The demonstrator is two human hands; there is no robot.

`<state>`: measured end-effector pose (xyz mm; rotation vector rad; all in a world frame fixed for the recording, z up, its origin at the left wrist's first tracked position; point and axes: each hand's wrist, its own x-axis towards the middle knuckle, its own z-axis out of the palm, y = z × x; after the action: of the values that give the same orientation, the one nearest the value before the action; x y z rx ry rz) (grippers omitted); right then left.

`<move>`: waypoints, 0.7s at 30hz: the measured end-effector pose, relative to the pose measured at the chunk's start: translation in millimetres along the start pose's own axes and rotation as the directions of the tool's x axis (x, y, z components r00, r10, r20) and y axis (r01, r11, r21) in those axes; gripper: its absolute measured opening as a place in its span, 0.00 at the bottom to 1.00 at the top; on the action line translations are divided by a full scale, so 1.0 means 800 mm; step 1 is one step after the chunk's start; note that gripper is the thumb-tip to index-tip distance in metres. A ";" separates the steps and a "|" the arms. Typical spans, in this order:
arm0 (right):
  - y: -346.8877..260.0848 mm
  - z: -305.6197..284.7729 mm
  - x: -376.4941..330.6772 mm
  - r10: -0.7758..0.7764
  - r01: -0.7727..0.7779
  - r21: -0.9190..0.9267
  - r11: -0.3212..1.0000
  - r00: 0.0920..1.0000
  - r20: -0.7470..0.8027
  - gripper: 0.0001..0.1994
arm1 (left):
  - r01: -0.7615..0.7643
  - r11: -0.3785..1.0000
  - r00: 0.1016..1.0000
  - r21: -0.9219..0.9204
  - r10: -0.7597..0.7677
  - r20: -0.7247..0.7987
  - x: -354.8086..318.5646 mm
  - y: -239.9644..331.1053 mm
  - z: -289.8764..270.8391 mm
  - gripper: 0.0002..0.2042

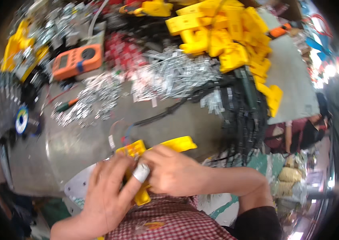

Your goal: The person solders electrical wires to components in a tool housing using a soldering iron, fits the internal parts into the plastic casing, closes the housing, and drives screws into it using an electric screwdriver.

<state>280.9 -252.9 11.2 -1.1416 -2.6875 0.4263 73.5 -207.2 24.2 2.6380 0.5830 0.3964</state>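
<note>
The yellow casing (141,198) is held low in the view, before the apron (157,222): it is clamped by the bent fingers of the left hand (107,190) and gripped by the right hand (175,172), whose fingers are bunched together. A pale wrap (141,172) is worn on one left digit. At 1 o'clock from the grip, a yellow strip (181,143) juts out; whether it is joined to the casing cannot be told. Thin wires (128,131) are seen at 11 o'clock, by a black cable (157,116). The work is judged to be partway; whether the wires are fixed is not shown. More yellow parts (233,56) are heaped, unhandled, at 1 o'clock. The fingertips and casing's inside are hidden; fine detail is blurred.
</note>
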 end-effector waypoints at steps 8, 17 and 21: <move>0.039 -0.021 -0.031 0.201 -0.055 0.401 0.914 0.922 -0.331 0.08 | -0.045 0.984 0.985 0.175 0.073 -0.154 0.003 -0.016 0.049 0.22; 0.197 -0.072 -0.245 0.721 -0.962 0.013 0.271 0.194 -0.665 0.36 | -0.080 0.985 0.995 0.154 0.088 -0.052 0.003 -0.015 0.030 0.21; 0.182 -0.105 -0.237 0.902 -0.262 0.873 0.410 -0.027 -0.431 0.27 | 0.034 0.999 0.999 0.001 -0.034 -0.039 0.008 -0.019 0.011 0.24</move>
<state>532.2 -278.5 30.0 -1.6466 -0.7033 0.4309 77.0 -194.1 11.1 2.6232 0.6402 0.4383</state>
